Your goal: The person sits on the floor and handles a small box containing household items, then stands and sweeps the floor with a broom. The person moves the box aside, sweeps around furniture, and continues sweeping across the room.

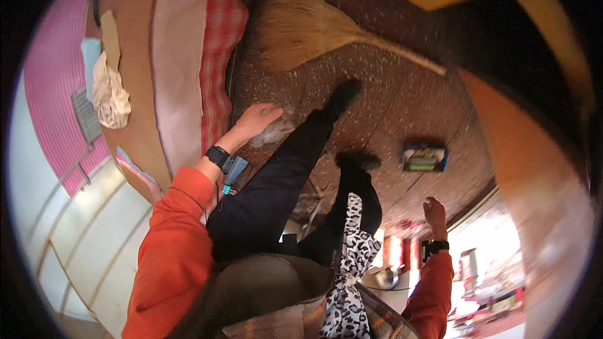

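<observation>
My left hand (259,118) reaches over the speckled floor beside the bed, its fingers loosely apart and nothing seen in them. Just below it lies a crumpled, translucent plastic piece (273,134); whether the hand touches it I cannot tell. My right hand (434,211) hangs at the lower right, fingers partly curled and blurred. Nearest to it on the floor is a small blue-edged box (425,159) with green things inside. A straw broom (320,28) lies at the top, its bristles to the left and its handle pointing right.
At the left stands a bed edge with a red checked cloth (221,47) and a pale cloth (179,56). Crumpled cream cloth (110,94) lies farther left. An orange-brown panel (504,136) rises at the right. My legs and dark shoes are between the hands.
</observation>
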The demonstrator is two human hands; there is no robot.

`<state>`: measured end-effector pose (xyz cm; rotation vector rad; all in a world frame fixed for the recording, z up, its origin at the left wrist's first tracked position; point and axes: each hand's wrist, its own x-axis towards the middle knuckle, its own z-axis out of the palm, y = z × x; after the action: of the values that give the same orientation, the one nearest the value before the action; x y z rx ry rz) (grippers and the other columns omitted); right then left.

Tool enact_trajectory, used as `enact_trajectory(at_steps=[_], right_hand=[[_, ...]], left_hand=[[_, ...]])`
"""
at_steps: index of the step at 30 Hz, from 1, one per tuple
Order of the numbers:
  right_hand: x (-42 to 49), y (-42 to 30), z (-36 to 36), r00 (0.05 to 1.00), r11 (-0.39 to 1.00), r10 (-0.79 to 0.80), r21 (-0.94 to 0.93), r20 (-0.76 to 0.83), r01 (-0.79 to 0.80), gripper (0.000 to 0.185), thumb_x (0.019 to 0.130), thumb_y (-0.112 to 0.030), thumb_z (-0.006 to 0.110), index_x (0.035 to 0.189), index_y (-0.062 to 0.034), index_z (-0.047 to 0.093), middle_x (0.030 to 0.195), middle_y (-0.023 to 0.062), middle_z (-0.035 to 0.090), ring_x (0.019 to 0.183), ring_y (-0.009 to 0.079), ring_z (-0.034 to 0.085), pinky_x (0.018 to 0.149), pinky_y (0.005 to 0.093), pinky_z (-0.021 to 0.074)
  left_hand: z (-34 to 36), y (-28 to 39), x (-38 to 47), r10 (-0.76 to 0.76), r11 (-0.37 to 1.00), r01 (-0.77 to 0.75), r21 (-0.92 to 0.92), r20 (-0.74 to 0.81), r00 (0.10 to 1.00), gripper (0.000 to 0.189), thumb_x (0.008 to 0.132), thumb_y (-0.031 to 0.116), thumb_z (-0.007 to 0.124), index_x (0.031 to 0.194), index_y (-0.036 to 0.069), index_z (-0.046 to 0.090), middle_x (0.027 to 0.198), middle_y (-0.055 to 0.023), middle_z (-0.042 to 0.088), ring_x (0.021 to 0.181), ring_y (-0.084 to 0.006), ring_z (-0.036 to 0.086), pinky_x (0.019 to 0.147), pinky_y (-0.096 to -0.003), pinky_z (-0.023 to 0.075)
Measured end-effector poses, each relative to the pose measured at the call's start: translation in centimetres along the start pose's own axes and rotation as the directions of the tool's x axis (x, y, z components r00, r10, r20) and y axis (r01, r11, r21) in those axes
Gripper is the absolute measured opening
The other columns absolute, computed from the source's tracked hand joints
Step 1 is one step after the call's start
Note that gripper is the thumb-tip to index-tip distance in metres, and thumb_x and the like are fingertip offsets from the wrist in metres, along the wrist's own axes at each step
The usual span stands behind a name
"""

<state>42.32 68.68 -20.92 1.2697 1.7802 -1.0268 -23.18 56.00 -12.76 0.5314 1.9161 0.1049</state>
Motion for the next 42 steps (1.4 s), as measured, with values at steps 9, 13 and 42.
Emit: enact_trajectory(at_steps=[9, 13, 42], right_hand=[[18.8, -6.9, -19.5, 0.999, 0.888, 0.021, -0.459, -0.043, -0.039, 0.046, 0.099, -0.035, 0.054, 0.139, -0.0104, 0.052, 0.137, 0.0169, 0.055, 0.124, 0.0350, 0.053, 0.103, 0.0486, 0.0459], [28.7, -12.9, -18.7, 0.970, 0.825, -0.217, -0.551, -0.109, 0.122, 0.056, 0.100, -0.035, 0.055, 0.146, -0.0064, 0.044, 0.150, 0.0175, 0.043, 0.134, 0.0380, 0.044, 0.108, 0.0473, 0.0421], [28.8, -28.6, -9.7, 0.872, 0.956, -0.291, -0.078, -0.394, 0.284, 0.065, 0.085, -0.023, 0.072, 0.141, -0.0086, 0.043, 0.097, 0.0213, 0.069, 0.086, 0.0349, 0.070, 0.074, 0.0422, 0.0539]], left_hand=[[1.1, -13.3, -9.1, -0.318, 0.930, 0.306, 0.206, 0.028, 0.948, 0.043, 0.085, 0.043, 0.066, 0.070, 0.003, 0.067, 0.073, -0.0199, 0.066, 0.071, -0.0363, 0.065, 0.069, -0.0445, 0.0510], [9.5, -17.5, -13.4, -0.295, 0.955, 0.297, 0.010, -0.089, 0.952, 0.027, 0.078, 0.025, 0.073, 0.099, 0.010, 0.064, 0.092, -0.0164, 0.070, 0.082, -0.0349, 0.067, 0.074, -0.0431, 0.0521], [28.4, -24.5, -8.4, -0.346, 0.890, 0.292, 0.349, 0.104, 0.932, 0.042, 0.082, 0.051, 0.068, 0.085, 0.010, 0.073, 0.079, -0.0112, 0.070, 0.076, -0.0339, 0.069, 0.065, -0.0473, 0.0534]])
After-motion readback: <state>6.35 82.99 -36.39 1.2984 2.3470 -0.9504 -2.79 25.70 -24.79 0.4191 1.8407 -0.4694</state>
